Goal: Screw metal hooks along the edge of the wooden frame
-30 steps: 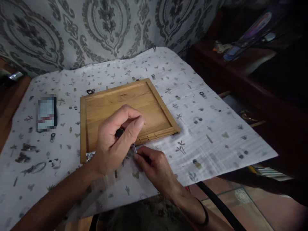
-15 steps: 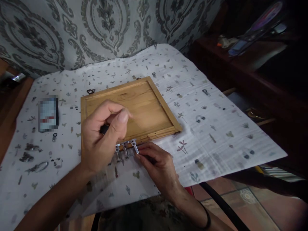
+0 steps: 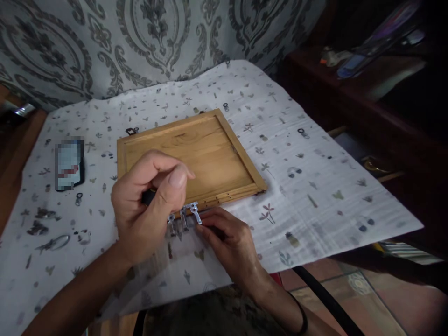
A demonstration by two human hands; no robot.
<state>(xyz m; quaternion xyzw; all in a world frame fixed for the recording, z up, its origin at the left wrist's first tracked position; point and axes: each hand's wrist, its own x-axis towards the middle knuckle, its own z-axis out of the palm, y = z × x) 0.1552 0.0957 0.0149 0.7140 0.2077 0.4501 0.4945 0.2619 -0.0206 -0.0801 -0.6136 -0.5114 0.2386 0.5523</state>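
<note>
A shallow wooden tray-like frame [image 3: 210, 154] lies on a patterned white cloth [image 3: 315, 186]. Small silver metal brackets [image 3: 184, 215] lie in a row at the frame's near edge. My left hand [image 3: 147, 205] hovers over the frame's near left corner, fingers curled round a small dark tool [image 3: 149, 196] whose tip is hidden. My right hand [image 3: 227, 238] rests on the cloth just below the frame, fingertips pinched at the rightmost bracket.
A dark phone-like object [image 3: 69, 164] lies on the cloth at the left. Small black clips [image 3: 132, 131] sit by the frame's far edge. Patterned fabric [image 3: 140, 42] hangs behind. A dark wooden cabinet [image 3: 350, 102] stands to the right, and tiled floor [image 3: 367, 298] shows below.
My left hand has pulled back to the left from the frame's near edge, uncovering the row of silver brackets. My right hand stays by the rightmost bracket.
</note>
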